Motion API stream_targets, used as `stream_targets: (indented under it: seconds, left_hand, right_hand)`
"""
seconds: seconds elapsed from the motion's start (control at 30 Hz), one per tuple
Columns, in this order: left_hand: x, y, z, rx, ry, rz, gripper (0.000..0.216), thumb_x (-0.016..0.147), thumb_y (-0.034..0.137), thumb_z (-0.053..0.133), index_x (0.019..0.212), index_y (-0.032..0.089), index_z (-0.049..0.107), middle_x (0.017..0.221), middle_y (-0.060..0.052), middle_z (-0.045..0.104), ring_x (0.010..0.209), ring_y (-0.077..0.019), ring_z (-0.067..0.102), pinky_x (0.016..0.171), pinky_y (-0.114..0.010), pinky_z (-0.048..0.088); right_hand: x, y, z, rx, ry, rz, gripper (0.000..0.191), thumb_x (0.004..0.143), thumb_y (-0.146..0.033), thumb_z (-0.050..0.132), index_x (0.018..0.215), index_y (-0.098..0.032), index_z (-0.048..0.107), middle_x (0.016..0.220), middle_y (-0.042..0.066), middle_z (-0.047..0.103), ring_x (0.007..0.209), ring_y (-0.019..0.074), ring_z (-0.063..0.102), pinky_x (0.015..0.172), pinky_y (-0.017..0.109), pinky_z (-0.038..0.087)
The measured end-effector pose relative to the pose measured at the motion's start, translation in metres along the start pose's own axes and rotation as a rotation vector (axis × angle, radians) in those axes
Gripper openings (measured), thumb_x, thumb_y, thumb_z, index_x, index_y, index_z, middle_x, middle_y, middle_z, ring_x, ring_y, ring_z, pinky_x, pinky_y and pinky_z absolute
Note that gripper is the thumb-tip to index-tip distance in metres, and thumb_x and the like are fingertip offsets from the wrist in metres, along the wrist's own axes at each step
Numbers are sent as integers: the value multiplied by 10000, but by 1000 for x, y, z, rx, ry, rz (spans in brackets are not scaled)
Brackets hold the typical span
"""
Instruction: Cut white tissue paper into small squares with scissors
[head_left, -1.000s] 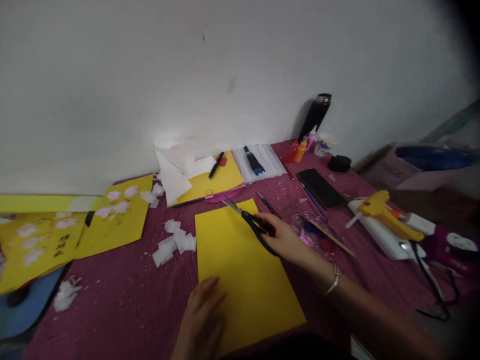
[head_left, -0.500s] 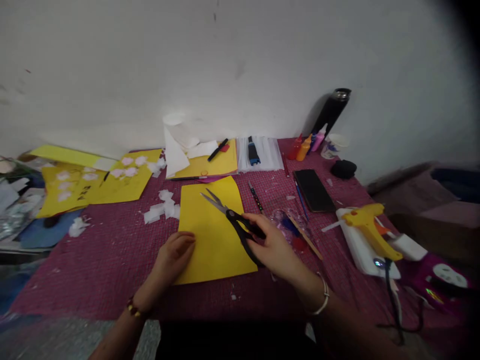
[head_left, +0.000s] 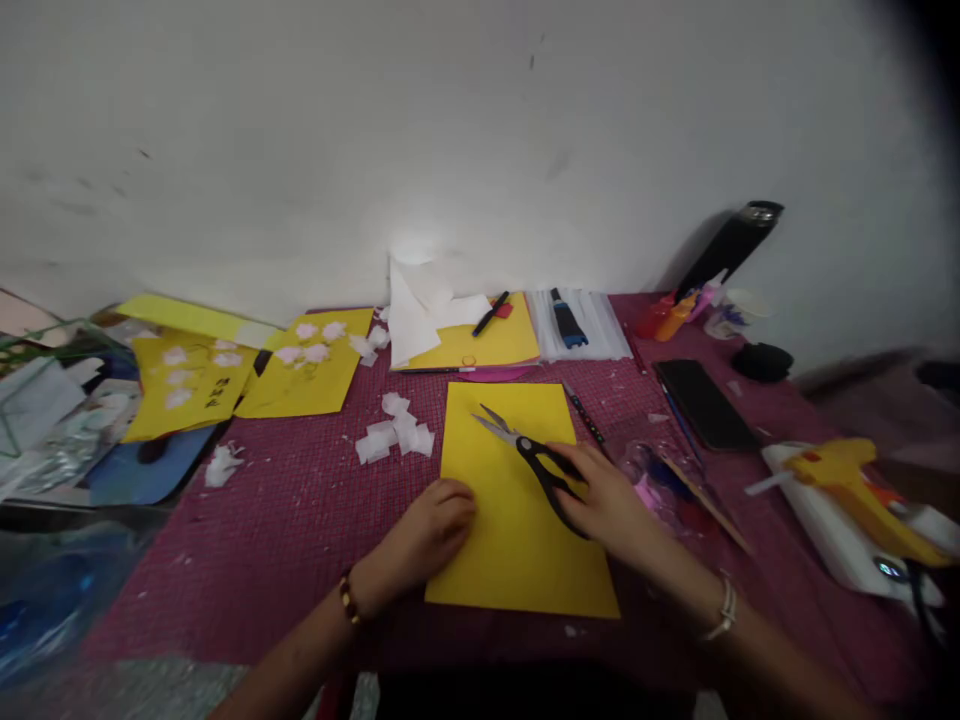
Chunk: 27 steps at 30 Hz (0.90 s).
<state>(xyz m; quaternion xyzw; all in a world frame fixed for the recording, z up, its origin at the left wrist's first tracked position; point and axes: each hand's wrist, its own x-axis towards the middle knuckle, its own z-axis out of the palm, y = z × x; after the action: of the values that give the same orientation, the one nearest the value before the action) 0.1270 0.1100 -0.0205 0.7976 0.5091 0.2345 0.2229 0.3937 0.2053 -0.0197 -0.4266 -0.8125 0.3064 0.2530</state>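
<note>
A yellow sheet of paper (head_left: 510,560) lies on the table's front part. My left hand (head_left: 441,522) rests over its left edge, fingers curled together against the paper; the fingertips are partly hidden. Black-handled scissors (head_left: 529,448) are in my right hand (head_left: 604,500), whose fingers go through and around the handles. The blades are parted and point up and left above the sheet, not visibly cutting it. Left of the sheet sit small white paper pieces (head_left: 397,430). A dark dotted pen-like tool (head_left: 583,415) lies by the sheet's upper right corner.
Yellow cards with pink-white flowers (head_left: 315,375) stand at left. Behind are white paper scraps (head_left: 411,325), a black pen (head_left: 490,313) and a blue-black tool (head_left: 568,320). To the right lie a phone (head_left: 705,405), a yellow glue gun (head_left: 862,490) and paint bottles (head_left: 675,318).
The view has turned left, so everything sits further right in the picture. The sheet's upper edge, bent before, now looks flatter. Both hands keep nearly the same hold.
</note>
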Motion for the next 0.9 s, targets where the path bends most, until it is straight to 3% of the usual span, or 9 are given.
stream_targets:
  seconds: [0.1, 0.23, 0.37, 0.5, 0.6, 0.8, 0.9]
  left_hand:
    - [0, -14, -25, 71, -43, -31, 329, 858, 136, 538, 1173, 203, 610, 1233, -109, 622, 1144, -233, 569, 976, -401, 493]
    - [9, -47, -56, 286, -3, -165, 298, 901, 202, 485, 1166, 183, 620, 1177, -138, 647, 1098, -284, 591, 946, -467, 492]
    - [31, -69, -60, 437, 18, -87, 341, 812, 121, 546, 1137, 171, 634, 1344, -161, 561, 1277, -342, 467, 1061, -564, 363]
    - [44, -74, -57, 501, -4, -39, 178, 806, 85, 513, 842, 186, 655, 1057, -108, 668, 1136, -297, 556, 1117, -585, 256]
    - [40, -81, -64, 569, 34, -123, 178, 826, 93, 496, 793, 191, 640, 901, -81, 657, 1003, -262, 594, 1137, -552, 229]
    - [26, -93, -85, 504, 56, -286, 155, 854, 187, 530, 948, 230, 646, 1007, -59, 696, 1015, -256, 615, 1092, -560, 273]
    - [42, -92, -102, 474, 79, -277, 271, 870, 307, 565, 1125, 233, 615, 1090, -73, 697, 1047, -258, 617, 1065, -541, 315]
  right_hand:
    - [11, -5, 12, -169, 24, 34, 494, 788, -161, 565, 1281, -181, 536, 1154, 133, 596, 1095, 281, 576, 979, 468, 466]
    - [12, -3, 19, -274, 31, 46, 495, 790, -162, 577, 1284, -178, 542, 1172, 136, 578, 1111, 287, 559, 997, 476, 456]
    - [9, 0, 18, -299, 44, 32, 451, 813, -184, 581, 1263, -200, 552, 1184, 134, 581, 1128, 302, 549, 1002, 515, 447]
    - [11, 3, 22, -266, 31, 29, 416, 851, -179, 537, 1265, -209, 543, 1191, 127, 580, 1123, 280, 558, 997, 498, 462]
    - [13, 8, 29, -254, 31, 31, 378, 874, -194, 507, 1249, -195, 555, 1203, 129, 572, 1135, 270, 553, 1000, 481, 466]
    - [11, 18, 35, -222, 76, 36, 342, 870, -237, 527, 1200, -193, 605, 1185, 128, 594, 1126, 278, 563, 978, 467, 482]
    - [13, 18, 34, -183, 78, 33, 335, 862, -223, 530, 1185, -202, 618, 1177, 120, 605, 1113, 273, 573, 965, 458, 488]
